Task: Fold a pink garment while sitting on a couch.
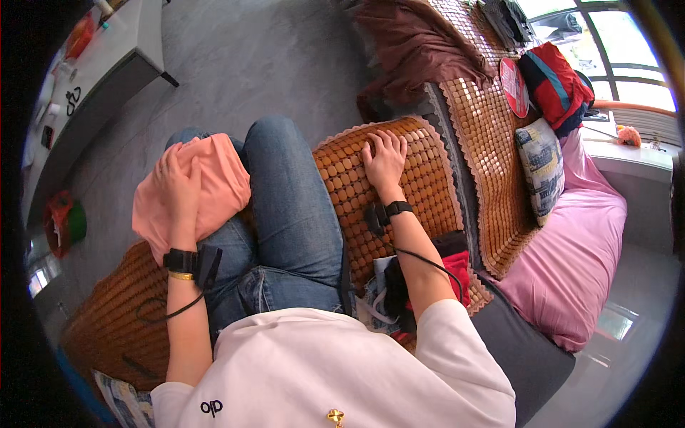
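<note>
My left hand (pixel 179 174) lies on a folded or bunched peach-coloured cloth (pixel 225 166), which rests over my knee in blue jeans (pixel 291 203). Its fingers lie over the fabric, and whether they grip it cannot be told. To the right, my right hand (pixel 386 155) rests palm down with fingers spread on a brown beaded seat mat (pixel 348 187), holding nothing. Dark bands with small devices and cables sit on both wrists. Beside my right forearm lie clothes in red, black and pale blue denim, with the red cloth (pixel 456 267) partly hidden by the arm.
A brown cloth (pixel 423 48) drapes over the sofa at the top. At the right are a patterned cushion (pixel 540 171), a red and navy bundle (pixel 556 85) and a pink cover (pixel 572 251). A white table (pixel 120 59) and a green bin (pixel 76 220) stand at the left.
</note>
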A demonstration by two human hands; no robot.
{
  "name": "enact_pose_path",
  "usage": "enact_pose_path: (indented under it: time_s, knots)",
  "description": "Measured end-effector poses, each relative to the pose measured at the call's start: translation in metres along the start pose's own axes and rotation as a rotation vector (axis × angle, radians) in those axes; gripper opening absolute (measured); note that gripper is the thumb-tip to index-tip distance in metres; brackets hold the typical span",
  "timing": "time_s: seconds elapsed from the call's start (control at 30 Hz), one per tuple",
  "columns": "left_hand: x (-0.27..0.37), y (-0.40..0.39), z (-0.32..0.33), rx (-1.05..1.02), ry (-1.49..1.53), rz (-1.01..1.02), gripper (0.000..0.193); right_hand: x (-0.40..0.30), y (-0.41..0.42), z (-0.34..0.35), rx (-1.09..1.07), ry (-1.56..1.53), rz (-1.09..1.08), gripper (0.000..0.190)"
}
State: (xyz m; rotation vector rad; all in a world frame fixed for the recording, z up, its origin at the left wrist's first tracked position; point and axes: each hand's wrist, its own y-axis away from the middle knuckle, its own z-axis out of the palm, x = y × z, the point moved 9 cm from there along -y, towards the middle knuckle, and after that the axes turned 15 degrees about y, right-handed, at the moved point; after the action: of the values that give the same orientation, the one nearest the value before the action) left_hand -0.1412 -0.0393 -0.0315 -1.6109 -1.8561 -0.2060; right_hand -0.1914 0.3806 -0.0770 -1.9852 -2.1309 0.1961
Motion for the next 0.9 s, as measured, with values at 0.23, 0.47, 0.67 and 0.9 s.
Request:
enact_pose_path:
  time_s: [0.23,0.47,0.67,0.9]
  knots:
    - [-0.002,0.001,-0.003,0.009,0.001,-0.011,0.039,0.0,-0.007,-0.002,0.071,-0.03,0.016,0.026]
    - [0.006,0.001,-0.004,0.014,0.055,-0.026,0.04,0.0,0.005,-0.002,0.089,-0.017,0.049,0.021]
    - [0.002,0.002,-0.007,0.03,0.032,-0.019,0.04,-0.03,0.019,-0.002,0.055,-0.083,-0.081,0.022]
    - [0.002,0.0,-0.002,-0.007,0.024,-0.033,0.039,0.055,0.009,0.003,0.082,0.101,0.134,0.03]
